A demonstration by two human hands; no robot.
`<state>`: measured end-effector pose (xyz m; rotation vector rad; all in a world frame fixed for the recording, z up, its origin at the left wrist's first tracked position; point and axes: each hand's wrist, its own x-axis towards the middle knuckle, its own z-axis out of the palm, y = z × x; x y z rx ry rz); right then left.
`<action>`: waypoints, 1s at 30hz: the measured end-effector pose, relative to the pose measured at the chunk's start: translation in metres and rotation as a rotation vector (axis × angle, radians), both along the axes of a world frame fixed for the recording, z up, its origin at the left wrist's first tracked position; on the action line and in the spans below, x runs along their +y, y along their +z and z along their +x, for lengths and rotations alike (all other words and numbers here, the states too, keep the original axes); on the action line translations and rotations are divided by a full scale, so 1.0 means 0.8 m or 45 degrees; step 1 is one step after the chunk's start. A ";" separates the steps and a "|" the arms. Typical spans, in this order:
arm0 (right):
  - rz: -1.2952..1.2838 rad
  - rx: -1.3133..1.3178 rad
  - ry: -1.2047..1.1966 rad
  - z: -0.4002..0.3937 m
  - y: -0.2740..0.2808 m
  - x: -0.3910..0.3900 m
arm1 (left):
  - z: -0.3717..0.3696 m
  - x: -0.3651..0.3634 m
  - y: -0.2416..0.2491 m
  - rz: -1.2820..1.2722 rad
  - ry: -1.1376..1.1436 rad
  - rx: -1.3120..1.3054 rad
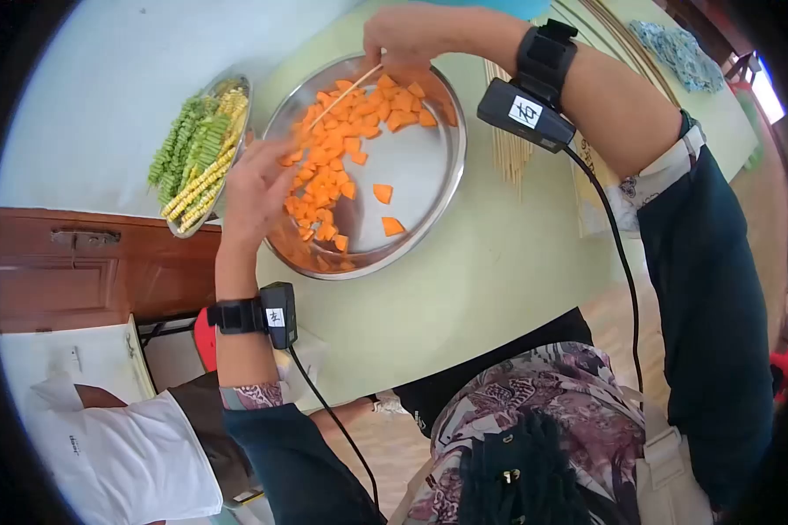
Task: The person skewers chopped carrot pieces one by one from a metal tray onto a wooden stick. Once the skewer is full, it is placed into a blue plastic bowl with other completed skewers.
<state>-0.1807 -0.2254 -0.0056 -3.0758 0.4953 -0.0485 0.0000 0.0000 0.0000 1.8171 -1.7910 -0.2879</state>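
Note:
A wide steel basin (451,188) holds many cut orange carrot pieces (328,179), heaped toward its left and far side. At its far rim my right hand (404,37) is closed on the end of a thin wooden skewer (346,94), which slants down to the left over the carrots. My left hand (258,184) is over the basin's left rim, close to the skewer's lower end. Its fingers are blurred, so whether they pinch a carrot piece cannot be made out. Two loose carrot pieces (383,193) lie apart on the basin floor.
Left of the basin, an oval metal tray (247,96) holds skewered green and yellow vegetables (203,157). A bundle of wooden skewers (510,153) lies on the pale green table (490,262) at right. A crumpled blue cloth (678,54) is at the far right. Another person in a white shirt (131,459) is at lower left.

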 end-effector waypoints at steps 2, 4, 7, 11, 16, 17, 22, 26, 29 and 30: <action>0.305 -0.273 -0.014 -0.004 -0.006 -0.006 | 0.008 0.010 0.007 0.085 0.070 -0.186; 0.315 -0.323 -0.032 0.010 0.000 0.003 | 0.008 0.020 0.049 0.529 0.034 -0.249; 0.310 -0.341 -0.016 0.010 -0.013 0.001 | -0.004 0.014 0.028 0.962 -0.136 -0.350; 0.009 -0.406 0.228 0.018 -0.021 -0.009 | -0.002 0.004 -0.006 0.650 -0.257 -0.667; 0.045 -0.218 0.177 0.011 -0.013 -0.004 | 0.005 -0.005 -0.023 0.593 0.126 0.404; 0.082 -0.295 0.165 0.009 -0.012 0.000 | 0.004 -0.006 -0.026 0.600 0.120 0.408; -0.020 -0.364 0.258 0.023 -0.023 -0.016 | -0.016 -0.014 -0.021 0.233 -0.132 0.614; 0.309 -0.233 0.034 0.002 -0.003 0.005 | 0.016 -0.012 -0.017 0.042 0.034 -0.271; 0.083 -0.288 0.237 0.002 0.002 -0.006 | 0.023 -0.007 -0.021 0.081 0.185 -0.285; 0.076 -0.286 0.250 0.004 0.005 0.000 | 0.026 -0.005 -0.025 0.074 0.198 -0.283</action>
